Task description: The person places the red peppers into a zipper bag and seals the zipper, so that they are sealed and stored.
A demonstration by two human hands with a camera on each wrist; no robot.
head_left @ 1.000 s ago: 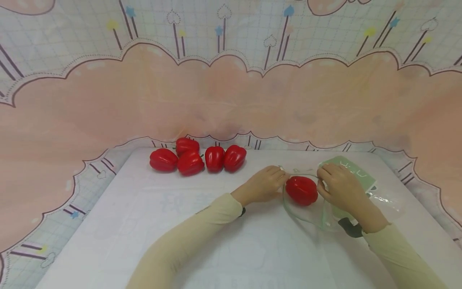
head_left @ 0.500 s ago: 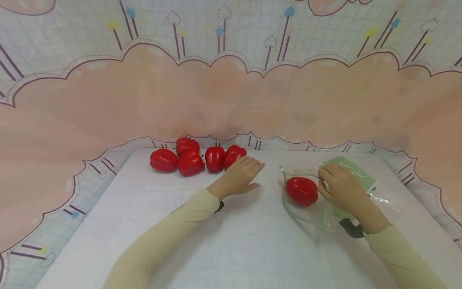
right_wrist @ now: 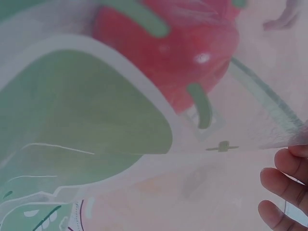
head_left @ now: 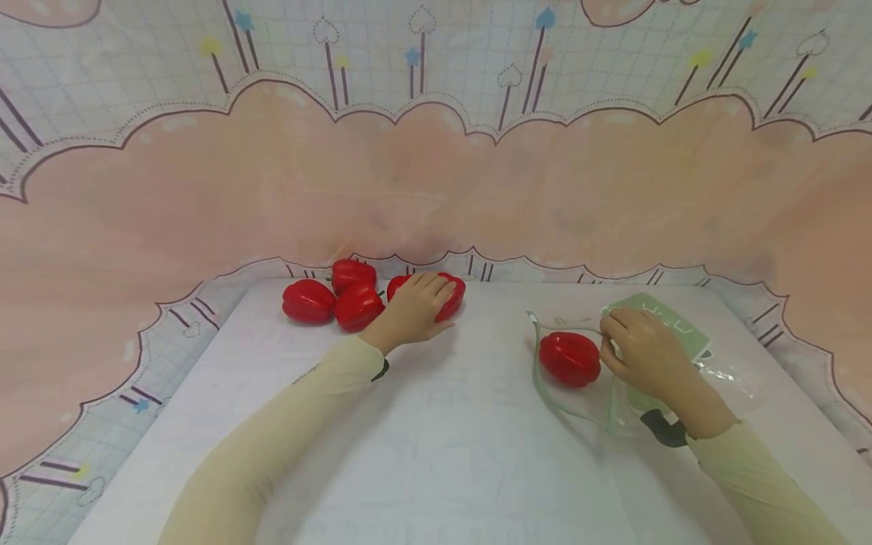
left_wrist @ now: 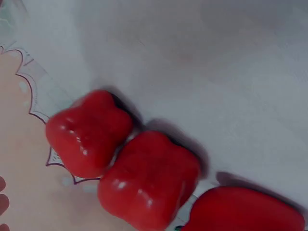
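Note:
My left hand (head_left: pixel 411 306) reaches over a pair of red bell peppers (head_left: pixel 450 299), partly covering them. Its fingers look extended; in the left wrist view only fingertips (left_wrist: pixel 3 203) show at the edge, apart from the peppers (left_wrist: pixel 149 178). At the right, my right hand (head_left: pixel 643 352) pinches the rim of a clear plastic bag (head_left: pixel 574 415) with green edging and a green print. One red bell pepper (head_left: pixel 569 359) lies within the bag's mouth. Through the film, the right wrist view shows a red pepper (right_wrist: pixel 192 53) and my fingers (right_wrist: pixel 284 185) at the bag's edge.
Several more bell peppers (head_left: pixel 309 302) lie in a cluster at the back left of the white table (head_left: pixel 436 454). A patterned cloth (head_left: pixel 436 189) hangs behind the table's far edge.
My left hand has let go of the bag's rim and moved left to the bell peppers. My right hand keeps its hold on the bag, almost still.

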